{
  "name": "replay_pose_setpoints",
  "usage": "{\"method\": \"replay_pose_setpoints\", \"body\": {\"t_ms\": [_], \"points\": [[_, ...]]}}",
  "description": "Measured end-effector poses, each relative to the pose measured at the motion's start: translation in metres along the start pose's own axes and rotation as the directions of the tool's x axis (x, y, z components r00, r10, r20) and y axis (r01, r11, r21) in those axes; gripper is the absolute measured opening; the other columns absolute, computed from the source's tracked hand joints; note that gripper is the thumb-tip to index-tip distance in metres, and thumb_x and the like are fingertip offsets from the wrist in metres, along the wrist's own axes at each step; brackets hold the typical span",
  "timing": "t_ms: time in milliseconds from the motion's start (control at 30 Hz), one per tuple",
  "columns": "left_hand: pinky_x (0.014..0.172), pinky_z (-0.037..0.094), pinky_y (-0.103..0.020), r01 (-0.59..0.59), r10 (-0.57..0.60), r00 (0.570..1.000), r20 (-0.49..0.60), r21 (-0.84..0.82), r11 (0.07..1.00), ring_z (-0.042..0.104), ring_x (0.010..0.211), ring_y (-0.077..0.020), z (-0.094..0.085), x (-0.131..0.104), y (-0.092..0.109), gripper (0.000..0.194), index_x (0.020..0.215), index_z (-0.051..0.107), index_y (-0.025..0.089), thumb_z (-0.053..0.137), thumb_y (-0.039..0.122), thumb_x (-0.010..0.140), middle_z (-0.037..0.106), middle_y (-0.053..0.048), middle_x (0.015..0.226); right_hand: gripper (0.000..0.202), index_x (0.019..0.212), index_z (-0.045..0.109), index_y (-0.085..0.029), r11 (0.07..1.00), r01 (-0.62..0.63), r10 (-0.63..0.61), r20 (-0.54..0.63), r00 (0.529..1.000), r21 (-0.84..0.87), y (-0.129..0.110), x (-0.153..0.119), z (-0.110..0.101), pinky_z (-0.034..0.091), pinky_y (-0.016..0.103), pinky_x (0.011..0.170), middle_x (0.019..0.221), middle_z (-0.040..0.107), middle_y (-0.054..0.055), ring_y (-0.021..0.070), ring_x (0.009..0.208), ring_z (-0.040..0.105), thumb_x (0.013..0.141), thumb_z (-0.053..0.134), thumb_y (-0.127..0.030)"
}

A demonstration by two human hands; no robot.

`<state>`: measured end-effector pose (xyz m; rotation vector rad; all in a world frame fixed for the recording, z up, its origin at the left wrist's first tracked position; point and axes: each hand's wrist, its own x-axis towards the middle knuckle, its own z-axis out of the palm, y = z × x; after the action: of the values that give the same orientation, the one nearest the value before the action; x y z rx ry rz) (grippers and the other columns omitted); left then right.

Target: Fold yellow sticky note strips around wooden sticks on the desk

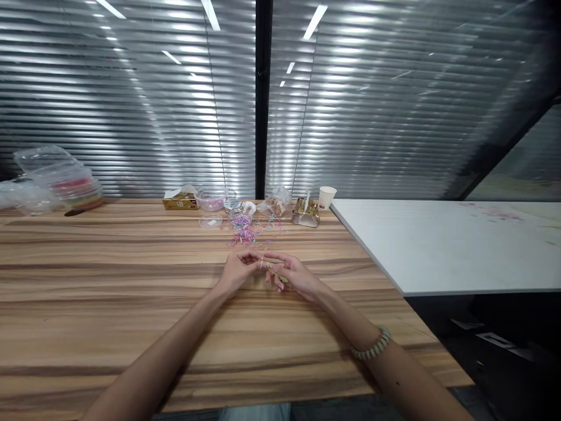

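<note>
My left hand [238, 271] is closed in a pinch over the table, its fingertips meeting those of my right hand [298, 277]. Between the fingertips is a small pale loop [262, 262], too small to make out fully. My right hand is closed around a thin yellow-green stick-like piece [279, 275], which slants down across its fingers. Just beyond both hands lies a loose pile of small pink and purple pieces [244, 235]. More of them fill a clear round tub [241, 220] behind the pile.
Along the back of the wood-grain table [109, 280] stand a gold box [180, 202], a clear bowl [211, 202], a crumpled plastic bag [280, 199], a gold tissue pack [305, 213] and a paper cup [326, 197]. A clear lid [211, 221] lies nearby. Plastic bags [65, 181] sit far left; a white table [447, 245] adjoins right.
</note>
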<state>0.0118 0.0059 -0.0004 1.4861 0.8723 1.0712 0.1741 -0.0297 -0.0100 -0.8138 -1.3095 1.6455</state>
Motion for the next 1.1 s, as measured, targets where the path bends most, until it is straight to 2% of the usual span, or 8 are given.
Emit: {"method": "replay_pose_setpoints", "body": {"t_ms": [67,133,333,533,700,800,933,1100], "points": [[0.061,0.046,-0.025,0.002,-0.001,1.000,-0.019,0.029,1.000,0.059,0.058,-0.0148,0.000,0.001,-0.001,0.020,0.061,0.063,0.013,0.074,0.029,0.052,0.066,-0.003,0.060,0.041,0.107,0.056,-0.013,0.994,0.036,-0.034,0.018,0.999,-0.106,0.002,0.002,-0.003,0.036,0.018,0.042,0.068,0.061,0.002,0.0048,0.042,0.045,0.076,0.058,-0.040],[0.061,0.046,-0.025,-0.002,0.003,1.000,-0.031,0.060,0.998,0.059,0.059,-0.0151,-0.001,0.001,-0.002,0.019,0.059,0.063,0.014,0.074,0.027,0.052,0.066,-0.003,0.060,0.036,0.091,0.061,-0.011,0.980,0.042,-0.040,0.013,0.999,-0.195,0.004,0.003,-0.005,0.036,0.018,0.041,0.068,0.061,0.003,0.0048,0.042,0.045,0.076,0.056,-0.044],[0.060,0.046,-0.026,0.056,-0.053,0.998,-0.034,0.100,0.993,0.060,0.060,-0.0163,-0.001,0.001,-0.005,0.021,0.056,0.062,0.013,0.075,0.029,0.051,0.066,-0.004,0.062,0.033,0.069,0.058,-0.013,0.892,0.078,-0.100,-0.026,0.995,-0.446,0.002,0.001,-0.006,0.037,0.018,0.042,0.049,0.049,-0.003,0.0068,0.041,0.043,0.080,0.050,-0.044],[0.058,0.044,-0.024,0.134,-0.135,0.987,-0.084,-0.015,0.991,0.059,0.057,-0.0144,0.004,-0.002,-0.003,0.025,0.056,0.062,0.013,0.077,0.031,0.049,0.065,-0.004,0.059,0.029,0.067,0.059,-0.015,0.682,0.151,-0.269,-0.053,0.962,-0.715,-0.003,-0.003,-0.003,0.037,0.019,0.049,0.055,0.053,-0.001,0.0081,0.045,0.047,0.084,0.045,-0.034],[0.057,0.043,-0.022,0.189,-0.197,0.977,-0.083,-0.099,0.977,0.056,0.054,-0.0115,0.008,-0.002,-0.003,0.028,0.058,0.063,0.012,0.078,0.033,0.049,0.063,-0.003,0.056,0.026,0.076,0.065,-0.015,0.557,0.187,-0.373,-0.043,0.927,-0.809,-0.007,-0.004,0.002,0.039,0.020,0.057,0.065,0.062,0.002,0.0110,0.056,0.053,0.084,0.044,-0.027],[0.057,0.045,-0.023,0.209,-0.224,0.971,-0.081,-0.154,0.966,0.056,0.054,-0.0119,0.009,-0.003,-0.003,0.031,0.059,0.062,0.011,0.079,0.034,0.046,0.063,-0.003,0.057,0.024,0.078,0.067,-0.015,0.521,0.196,-0.410,-0.042,0.911,-0.831,-0.009,-0.005,0.005,0.039,0.021,0.062,0.068,0.065,0.003,0.0127,0.061,0.056,0.083,0.046,-0.025],[0.058,0.046,-0.024,0.221,-0.234,0.971,-0.050,-0.184,0.958,0.057,0.055,-0.0120,0.007,-0.004,-0.003,0.032,0.064,0.062,0.011,0.079,0.032,0.046,0.063,-0.003,0.059,0.023,0.077,0.067,-0.016,0.512,0.202,-0.406,-0.029,0.913,-0.835,-0.009,-0.006,0.005,0.040,0.022,0.063,0.067,0.065,0.003,0.0137,0.061,0.056,0.083,0.045,-0.023],[0.072,0.049,-0.030,0.186,-0.184,0.983,0.023,-0.134,0.973,0.063,0.074,-0.0180,0.002,-0.003,-0.004,0.041,0.079,0.063,0.011,0.079,0.031,0.048,0.068,-0.008,0.081,0.025,0.071,0.066,-0.017,0.496,0.201,-0.415,-0.028,0.909,-0.845,-0.007,-0.005,0.002,0.039,0.023,0.060,0.063,0.064,0.002,0.0140,0.058,0.055,0.083,0.045,-0.022]]}}
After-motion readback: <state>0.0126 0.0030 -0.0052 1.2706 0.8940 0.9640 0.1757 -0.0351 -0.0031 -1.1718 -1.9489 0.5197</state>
